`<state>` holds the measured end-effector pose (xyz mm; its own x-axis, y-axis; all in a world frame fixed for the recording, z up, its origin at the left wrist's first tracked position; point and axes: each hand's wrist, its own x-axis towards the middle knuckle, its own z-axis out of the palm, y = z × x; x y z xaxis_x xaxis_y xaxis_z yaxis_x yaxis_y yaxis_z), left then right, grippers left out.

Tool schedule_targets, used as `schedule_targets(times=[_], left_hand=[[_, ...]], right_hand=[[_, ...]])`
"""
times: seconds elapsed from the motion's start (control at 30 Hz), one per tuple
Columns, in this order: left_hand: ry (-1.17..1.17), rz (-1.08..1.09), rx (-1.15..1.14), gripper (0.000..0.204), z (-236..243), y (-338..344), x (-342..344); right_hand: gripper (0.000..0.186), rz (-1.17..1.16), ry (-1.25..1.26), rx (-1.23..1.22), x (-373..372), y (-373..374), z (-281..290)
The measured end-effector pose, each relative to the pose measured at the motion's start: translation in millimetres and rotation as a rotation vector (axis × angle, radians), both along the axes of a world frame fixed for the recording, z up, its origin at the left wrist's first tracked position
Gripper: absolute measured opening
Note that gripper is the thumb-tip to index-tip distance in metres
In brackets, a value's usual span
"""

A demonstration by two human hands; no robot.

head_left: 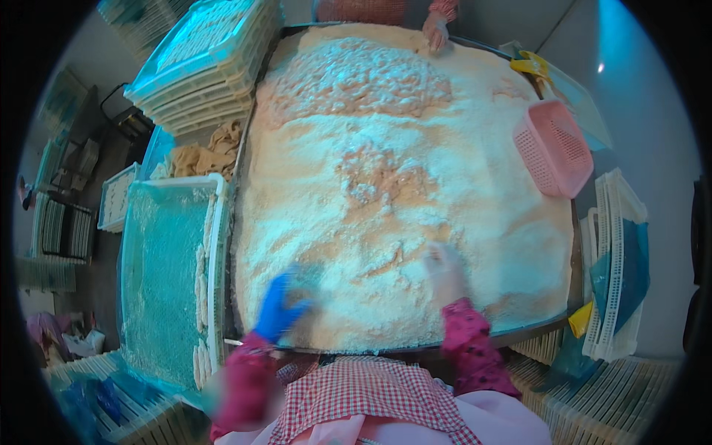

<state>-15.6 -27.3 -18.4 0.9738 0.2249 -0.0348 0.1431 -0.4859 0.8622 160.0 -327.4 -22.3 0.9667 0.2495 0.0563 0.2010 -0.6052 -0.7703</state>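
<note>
My left hand [280,308], in a blue glove, is just over the near left part of a wide bed of pale crumbs or flour [512,245]. Its thumb stands apart from the fingers and nothing shows in it. My right hand [446,276], in a whitish glove, reaches down at the crumbs to the right; blur hides how its fingers are set. Between the hands lies a thin, coated strip [386,263]. Farther off is a small heap of pinkish, meat-like pieces [382,174], partly dusted. A larger spread of such pieces [356,78] covers the far end.
At left, a white-rimmed tray [216,259] holds pale strips along its right side. Stacked trays [200,81] and a brown cloth [211,152] lie beyond it. A pink basket [552,148] sits on the right edge. Across the table, a co-worker's hand [435,33] touches the crumbs.
</note>
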Motion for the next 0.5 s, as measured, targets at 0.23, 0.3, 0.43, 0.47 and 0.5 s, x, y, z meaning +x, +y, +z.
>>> schedule_targets(times=[0.23, 0.3, 0.43, 0.47, 0.5], left_hand=[[-0.154, -0.136, 0.188, 0.041, -47, -55, 94], [-0.058, -0.039, 0.005, 0.041, -72, -30, 90], [-0.167, 0.018, 0.306, 0.043, -29, -17, 79], [-0.164, 0.001, 0.305, 0.047, -29, -9, 72], [-0.176, -0.009, 0.369, 0.048, -28, -10, 69]], right_hand=[[0.035, -0.014, 0.115, 0.327, -22, 50, 3], [0.032, 0.031, -0.170, 0.318, -11, 41, 12], [0.031, 0.405, -0.182, -0.086, -3, 20, 22], [0.032, 0.454, -0.049, -0.151, 0, 5, 11], [0.033, 0.509, 0.090, -0.213, 2, 2, 14]])
